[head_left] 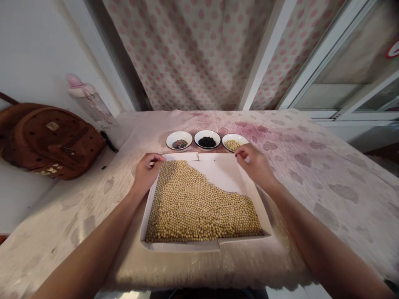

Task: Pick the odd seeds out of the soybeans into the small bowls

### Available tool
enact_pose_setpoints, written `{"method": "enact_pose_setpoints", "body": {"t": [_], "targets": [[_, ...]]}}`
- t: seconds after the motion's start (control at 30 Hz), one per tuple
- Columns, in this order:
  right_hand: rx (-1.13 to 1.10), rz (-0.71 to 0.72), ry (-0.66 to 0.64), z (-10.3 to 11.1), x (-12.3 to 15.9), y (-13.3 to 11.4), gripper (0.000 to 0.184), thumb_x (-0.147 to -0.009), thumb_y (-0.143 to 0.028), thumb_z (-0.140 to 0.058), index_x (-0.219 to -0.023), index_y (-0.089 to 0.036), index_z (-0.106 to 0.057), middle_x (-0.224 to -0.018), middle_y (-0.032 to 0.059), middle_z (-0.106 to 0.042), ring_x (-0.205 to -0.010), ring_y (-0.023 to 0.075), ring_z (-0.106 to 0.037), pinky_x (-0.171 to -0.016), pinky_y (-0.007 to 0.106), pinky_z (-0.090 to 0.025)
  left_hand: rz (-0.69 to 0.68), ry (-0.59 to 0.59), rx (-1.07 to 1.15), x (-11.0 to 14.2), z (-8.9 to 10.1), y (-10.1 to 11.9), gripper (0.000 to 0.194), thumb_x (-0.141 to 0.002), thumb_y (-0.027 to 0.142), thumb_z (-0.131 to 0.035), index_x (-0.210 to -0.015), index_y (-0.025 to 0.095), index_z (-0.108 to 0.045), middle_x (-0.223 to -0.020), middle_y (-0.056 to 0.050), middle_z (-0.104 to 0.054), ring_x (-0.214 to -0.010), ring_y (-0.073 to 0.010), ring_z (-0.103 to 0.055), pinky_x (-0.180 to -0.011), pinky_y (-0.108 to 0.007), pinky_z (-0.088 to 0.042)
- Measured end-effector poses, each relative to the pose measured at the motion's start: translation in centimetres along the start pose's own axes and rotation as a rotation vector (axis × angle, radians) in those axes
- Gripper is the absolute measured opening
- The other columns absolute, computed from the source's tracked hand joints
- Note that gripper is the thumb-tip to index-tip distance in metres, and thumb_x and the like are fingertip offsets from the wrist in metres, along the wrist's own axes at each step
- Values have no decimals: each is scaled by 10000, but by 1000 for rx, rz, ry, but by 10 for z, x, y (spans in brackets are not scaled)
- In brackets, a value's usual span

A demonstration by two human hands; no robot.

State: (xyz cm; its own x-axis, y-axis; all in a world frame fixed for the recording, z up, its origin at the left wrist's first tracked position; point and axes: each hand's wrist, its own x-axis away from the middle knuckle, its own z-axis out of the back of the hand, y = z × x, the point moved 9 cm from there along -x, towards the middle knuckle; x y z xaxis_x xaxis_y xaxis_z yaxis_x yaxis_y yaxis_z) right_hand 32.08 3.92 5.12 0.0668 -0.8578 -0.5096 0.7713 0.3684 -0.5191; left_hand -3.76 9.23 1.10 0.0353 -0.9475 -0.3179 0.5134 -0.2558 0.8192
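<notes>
A shallow white cardboard box [222, 174] lies in front of me, holding many round yellow soybeans [199, 207]. The beans cover its near and left parts, while its far right floor is bare. My left hand [147, 169] grips the far left corner, thumb and forefinger closed on the rim. At the far right corner, my right hand [254, 164] has its fingertips pinched on the rim; a small dark spot shows at them, too small to name. Just behind that hand stands a bowl of pale yellow beans [232, 144], partly covered by the fingers.
Beyond the box stand a bowl of black beans [207, 142] and a bowl of multicoloured bits [180, 143]. A brown backpack [59, 137] and a clear bottle with a pink lid [93, 101] are at the left. A patterned cloth [311, 182] covers the table.
</notes>
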Motion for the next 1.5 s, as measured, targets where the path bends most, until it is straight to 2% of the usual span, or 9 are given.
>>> {"method": "enact_pose_setpoints", "body": {"t": [0.1, 0.27, 0.5, 0.67, 0.77, 0.9, 1.13, 1.27, 1.5], "targets": [[-19, -154, 170, 16, -2, 43, 91, -827, -228, -542, -897, -225, -602, -840, 32, -642, -719, 176, -597, -706, 332, -468, -6, 1, 5, 0, 0, 0, 151, -774, 276, -583, -814, 186, -698, -887, -30, -669, -836, -172, -626, -782, -282, -510], [-106, -308, 173, 7, 1, 83, 125, -823, -308, -568, -904, -227, -618, -828, 28, -695, -682, 176, -608, -664, 326, -468, -7, 1, 8, 0, 1, 2, 149, -776, 277, -578, -803, 190, -695, -873, -28, -668, -831, -173, -627, -789, -291, -510], [-140, -292, 174, 8, 2, 79, 173, -822, -299, -522, -935, -221, -627, -866, 42, -700, -719, 189, -625, -665, 328, -472, 6, 5, -4, 1, 1, 3, 130, -765, 264, -582, -793, 199, -691, -863, -22, -674, -824, -176, -631, -793, -293, -517], [-118, -220, 164, 12, 2, 47, 162, -855, -289, -512, -950, -222, -625, -878, 45, -696, -761, 193, -635, -706, 332, -483, 9, 3, -8, 1, 1, 3, 132, -766, 259, -579, -797, 199, -693, -870, -20, -674, -836, -177, -630, -799, -293, -517], [-100, -128, 20, 1, 2, 14, 150, -877, -294, -518, -961, -226, -622, -846, 34, -688, -751, 181, -627, -710, 319, -476, 7, -1, -4, 1, 1, 4, 130, -771, 255, -581, -798, 194, -694, -874, -25, -678, -840, -178, -627, -785, -289, -517], [-68, -1, -355, -33, 12, -22, 96, -882, -279, -530, -877, -227, -611, -795, 17, -677, -704, 159, -601, -658, 298, -440, 22, 5, 13, 2, 1, 4, 127, -769, 247, -584, -798, 190, -694, -894, -28, -675, -846, -176, -628, -785, -289, -521], [-153, -30, -747, -54, 36, -40, 66, -859, -251, -552, -820, -224, -598, -718, -14, -641, -618, 129, -545, -553, 275, -379, 12, 8, -4, 1, 1, 5, 117, -765, 242, -584, -788, 196, -689, -885, -21, -671, -851, -171, -627, -819, -294, -518], [-162, -48, -804, -57, 42, -43, 47, -854, -256, -585, -821, -225, -599, -716, -7, -642, -615, 129, -544, -537, 282, -372, -1, 10, -5, 1, 1, 3, 124, -769, 245, -585, -798, 192, -694, -884, -24, -667, -840, -167, -627, -799, -289, -516], [-111, -67, -773, -58, 40, -43, 43, -847, -227, -589, -805, -227, -576, -708, -7, -650, -611, 131, -556, -544, 290, -383, 24, 5, -12, 1, 1, 3, 124, -768, 245, -587, -799, 197, -697, -894, -20, -672, -847, -168, -630, -804, -293, -514]]}}
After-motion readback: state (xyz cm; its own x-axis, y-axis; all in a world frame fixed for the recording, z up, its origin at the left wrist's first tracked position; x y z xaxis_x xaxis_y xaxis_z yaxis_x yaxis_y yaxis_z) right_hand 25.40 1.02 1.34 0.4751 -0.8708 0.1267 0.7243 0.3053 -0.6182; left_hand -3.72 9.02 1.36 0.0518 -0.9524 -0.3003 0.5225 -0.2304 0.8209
